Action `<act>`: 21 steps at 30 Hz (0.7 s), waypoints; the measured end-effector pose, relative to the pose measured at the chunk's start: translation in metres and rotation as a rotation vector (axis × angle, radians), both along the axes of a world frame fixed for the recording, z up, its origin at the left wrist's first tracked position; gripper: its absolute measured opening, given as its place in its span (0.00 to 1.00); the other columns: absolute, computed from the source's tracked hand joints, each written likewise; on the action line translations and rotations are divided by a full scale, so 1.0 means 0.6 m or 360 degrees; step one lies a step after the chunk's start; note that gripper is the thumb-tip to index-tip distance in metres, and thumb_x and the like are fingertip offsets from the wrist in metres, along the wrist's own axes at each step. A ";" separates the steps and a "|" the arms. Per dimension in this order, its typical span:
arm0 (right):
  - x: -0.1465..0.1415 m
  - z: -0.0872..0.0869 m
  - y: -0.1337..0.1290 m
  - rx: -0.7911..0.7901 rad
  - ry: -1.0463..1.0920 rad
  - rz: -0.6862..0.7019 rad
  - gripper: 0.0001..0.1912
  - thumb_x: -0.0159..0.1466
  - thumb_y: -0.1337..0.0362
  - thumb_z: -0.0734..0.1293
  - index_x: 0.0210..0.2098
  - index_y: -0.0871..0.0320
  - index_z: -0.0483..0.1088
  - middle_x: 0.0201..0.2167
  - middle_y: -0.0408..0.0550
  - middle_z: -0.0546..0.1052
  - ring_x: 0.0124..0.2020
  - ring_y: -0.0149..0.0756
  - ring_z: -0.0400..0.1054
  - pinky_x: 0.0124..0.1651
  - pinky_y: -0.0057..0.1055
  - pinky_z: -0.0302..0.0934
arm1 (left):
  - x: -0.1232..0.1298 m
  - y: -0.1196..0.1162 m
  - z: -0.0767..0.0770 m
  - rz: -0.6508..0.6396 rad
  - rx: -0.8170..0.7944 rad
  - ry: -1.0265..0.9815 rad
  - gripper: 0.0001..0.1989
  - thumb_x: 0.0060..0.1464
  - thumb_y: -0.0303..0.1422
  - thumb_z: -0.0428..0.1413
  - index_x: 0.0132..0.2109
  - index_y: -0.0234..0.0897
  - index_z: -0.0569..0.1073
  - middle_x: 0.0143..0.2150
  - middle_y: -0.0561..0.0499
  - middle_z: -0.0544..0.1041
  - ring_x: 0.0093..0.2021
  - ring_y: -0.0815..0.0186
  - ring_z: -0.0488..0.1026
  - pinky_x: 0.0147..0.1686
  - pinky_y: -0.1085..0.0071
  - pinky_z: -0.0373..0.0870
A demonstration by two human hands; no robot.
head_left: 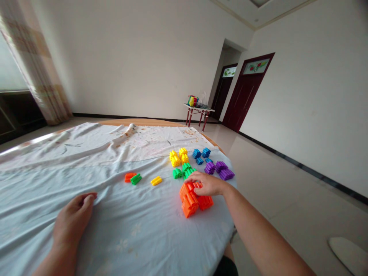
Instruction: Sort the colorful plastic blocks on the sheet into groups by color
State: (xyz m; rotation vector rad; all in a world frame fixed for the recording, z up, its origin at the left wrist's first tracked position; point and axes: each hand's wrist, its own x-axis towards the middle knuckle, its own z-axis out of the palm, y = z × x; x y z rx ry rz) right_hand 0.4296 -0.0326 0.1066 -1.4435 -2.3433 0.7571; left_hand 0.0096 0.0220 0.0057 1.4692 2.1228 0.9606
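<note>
My right hand (205,183) rests on the pile of orange blocks (189,203) near the table's right side, its fingers curled over the top; whether it grips a block is hard to tell. Green blocks (186,168) lie just beyond it. Behind them are yellow blocks (175,158), blue blocks (197,153) and purple blocks (225,172). Over the cloth at the left, my left hand (74,214) is closed, thumb against the fingers, with nothing visible in it. Between the hands lie an orange piece (129,177), a green piece (136,179) touching it, and a yellow piece (156,181).
A wrinkled pale cloth (123,230) covers the round table, whose wooden edge (143,122) shows at the back. Far off, a small table (201,108) bears a colourful bag (193,101). A round pale object (347,253) stands at the lower right.
</note>
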 end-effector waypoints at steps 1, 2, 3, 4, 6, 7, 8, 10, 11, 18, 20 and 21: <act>-0.002 0.004 -0.002 0.0044 0.0037 -0.0016 0.24 0.51 0.75 0.64 0.48 0.57 0.71 0.47 0.49 0.69 0.47 0.36 0.67 0.52 0.33 0.61 | 0.000 0.000 0.000 0.0001 0.0011 -0.0005 0.21 0.52 0.45 0.46 0.45 0.39 0.74 0.41 0.47 0.77 0.43 0.60 0.72 0.37 0.71 0.62; -0.005 0.009 -0.005 0.0116 0.0081 -0.0042 0.24 0.52 0.76 0.63 0.47 0.57 0.72 0.47 0.50 0.70 0.48 0.36 0.67 0.52 0.34 0.61 | 0.001 -0.001 0.000 -0.0001 0.0021 -0.0011 0.21 0.52 0.45 0.46 0.45 0.38 0.74 0.41 0.47 0.77 0.43 0.60 0.72 0.37 0.71 0.63; -0.011 0.015 -0.008 0.0213 0.0127 -0.0077 0.23 0.52 0.77 0.62 0.47 0.58 0.72 0.47 0.50 0.70 0.48 0.36 0.66 0.54 0.35 0.60 | 0.001 -0.002 0.001 -0.0004 0.0033 -0.0020 0.21 0.52 0.45 0.46 0.45 0.38 0.74 0.41 0.46 0.78 0.43 0.60 0.72 0.37 0.71 0.63; -0.019 0.021 -0.013 0.0328 0.0174 -0.0115 0.22 0.53 0.77 0.62 0.46 0.58 0.72 0.47 0.50 0.71 0.49 0.36 0.66 0.56 0.36 0.58 | 0.001 -0.003 0.001 -0.0010 0.0043 -0.0028 0.21 0.52 0.44 0.46 0.44 0.38 0.75 0.41 0.46 0.78 0.43 0.60 0.72 0.37 0.71 0.63; -0.047 0.035 -0.026 0.0545 0.0287 -0.0194 0.19 0.55 0.77 0.60 0.43 0.58 0.73 0.46 0.50 0.72 0.50 0.35 0.66 0.58 0.36 0.56 | 0.001 -0.005 0.002 -0.0017 0.0052 -0.0041 0.21 0.52 0.44 0.46 0.44 0.38 0.75 0.41 0.47 0.78 0.43 0.61 0.72 0.38 0.71 0.63; -0.066 0.040 -0.034 0.0623 0.0363 -0.0224 0.18 0.57 0.76 0.60 0.43 0.57 0.72 0.45 0.49 0.73 0.49 0.35 0.66 0.57 0.36 0.57 | 0.001 -0.005 0.002 -0.0019 0.0056 -0.0047 0.21 0.52 0.44 0.46 0.44 0.38 0.75 0.42 0.47 0.78 0.43 0.61 0.72 0.38 0.71 0.64; -0.088 0.042 -0.041 0.0678 0.0446 -0.0244 0.16 0.58 0.74 0.60 0.42 0.57 0.72 0.43 0.48 0.73 0.48 0.34 0.66 0.56 0.35 0.58 | 0.001 -0.006 0.002 -0.0019 0.0062 -0.0053 0.21 0.52 0.44 0.46 0.44 0.38 0.75 0.42 0.47 0.78 0.43 0.61 0.72 0.38 0.71 0.64; -0.142 0.037 -0.051 0.0720 0.0599 -0.0252 0.14 0.60 0.72 0.61 0.42 0.56 0.72 0.41 0.47 0.74 0.46 0.34 0.67 0.54 0.34 0.59 | 0.001 -0.006 0.001 -0.0014 0.0068 -0.0064 0.21 0.52 0.44 0.46 0.44 0.38 0.75 0.42 0.47 0.78 0.43 0.61 0.72 0.38 0.71 0.64; -0.171 0.028 -0.052 0.0718 0.0649 -0.0248 0.13 0.59 0.71 0.61 0.42 0.56 0.71 0.40 0.46 0.74 0.44 0.33 0.67 0.52 0.33 0.61 | 0.000 -0.005 0.000 -0.0011 0.0069 -0.0068 0.21 0.52 0.44 0.46 0.44 0.38 0.75 0.41 0.47 0.78 0.42 0.61 0.72 0.38 0.71 0.64; -0.316 -0.089 0.034 0.0586 0.0156 -0.0533 0.26 0.54 0.73 0.64 0.53 0.59 0.65 0.53 0.54 0.69 0.55 0.43 0.59 0.58 0.42 0.54 | 0.001 -0.005 -0.003 -0.0022 0.0066 -0.0108 0.21 0.51 0.45 0.45 0.43 0.40 0.74 0.41 0.48 0.78 0.43 0.60 0.72 0.38 0.70 0.65; -0.321 -0.111 0.064 0.0448 -0.0137 -0.0678 0.26 0.55 0.71 0.65 0.53 0.58 0.65 0.55 0.55 0.67 0.57 0.48 0.57 0.56 0.45 0.55 | 0.000 -0.006 0.000 -0.0032 0.0065 -0.0126 0.21 0.51 0.45 0.45 0.44 0.40 0.74 0.41 0.48 0.78 0.43 0.60 0.72 0.39 0.70 0.65; -0.319 -0.118 0.076 0.0385 -0.0264 -0.0750 0.24 0.56 0.71 0.64 0.52 0.57 0.66 0.56 0.55 0.66 0.58 0.49 0.56 0.55 0.46 0.55 | 0.000 -0.007 0.001 -0.0036 0.0063 -0.0136 0.21 0.51 0.45 0.45 0.44 0.40 0.74 0.41 0.48 0.78 0.43 0.60 0.72 0.39 0.70 0.64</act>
